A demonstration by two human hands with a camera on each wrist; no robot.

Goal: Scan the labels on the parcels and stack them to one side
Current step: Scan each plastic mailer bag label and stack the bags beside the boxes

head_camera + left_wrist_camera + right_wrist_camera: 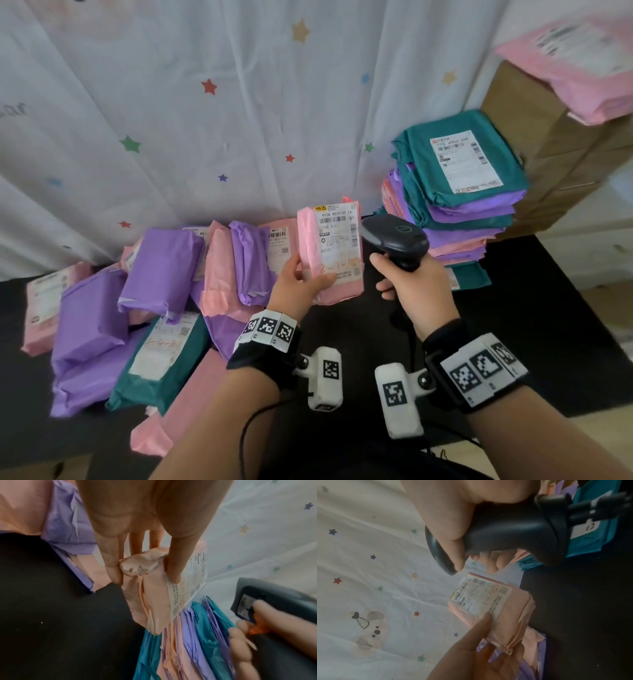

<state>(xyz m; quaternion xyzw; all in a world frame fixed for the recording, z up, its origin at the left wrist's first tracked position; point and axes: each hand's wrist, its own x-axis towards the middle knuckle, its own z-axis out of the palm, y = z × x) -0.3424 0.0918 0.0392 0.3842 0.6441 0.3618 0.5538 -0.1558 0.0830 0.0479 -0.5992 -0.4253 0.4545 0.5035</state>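
Observation:
My left hand (301, 279) holds a small pink parcel (330, 253) upright above the black table, thumb on its white label (337, 236) and fingers behind it. The label faces me. In the left wrist view the thumb (173, 566) and fingers pinch the pink parcel (149, 601) by its lower end. My right hand (411, 291) grips a dark barcode scanner (394, 240) just right of the parcel, its head level with the label. The right wrist view shows the scanner (505, 534) above the parcel's label (481, 597).
A tall stack of teal, purple and pink parcels (459, 202) stands at the right. Loose purple, pink and teal parcels (154, 301) lie heaped on the left of the black table (534, 308). Brown cartons (548, 144) with a pink parcel on top stand far right. A star-print curtain (205, 102) hangs behind.

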